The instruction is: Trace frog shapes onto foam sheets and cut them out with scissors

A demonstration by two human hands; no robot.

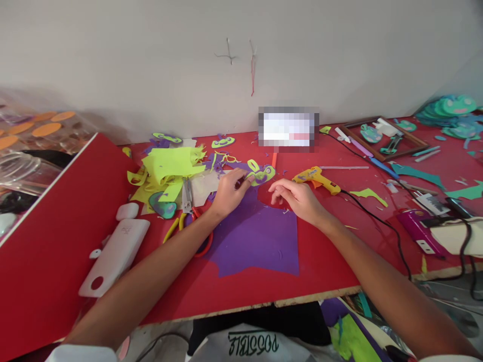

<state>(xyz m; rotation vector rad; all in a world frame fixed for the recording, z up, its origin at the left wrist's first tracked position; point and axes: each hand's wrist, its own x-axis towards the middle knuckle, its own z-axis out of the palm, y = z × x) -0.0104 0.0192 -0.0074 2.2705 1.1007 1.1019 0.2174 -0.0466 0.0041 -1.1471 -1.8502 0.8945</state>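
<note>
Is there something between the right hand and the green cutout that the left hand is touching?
Nothing visible. The right hand hovers just right of the green cutout, with only bare red table and the purple sheet edge between them. The left hand touches the cutout from the other side. The glue gun lies farther right.

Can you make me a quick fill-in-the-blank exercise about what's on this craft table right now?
1. The left hand touches a lime-green foam cutout above a large ____ foam sheet.
2. The glue gun beyond the right hand is ____.
3. The scissors lie ____ of the left hand.
4. The table top is ____.

Missing words: purple; yellow; left; red
</note>
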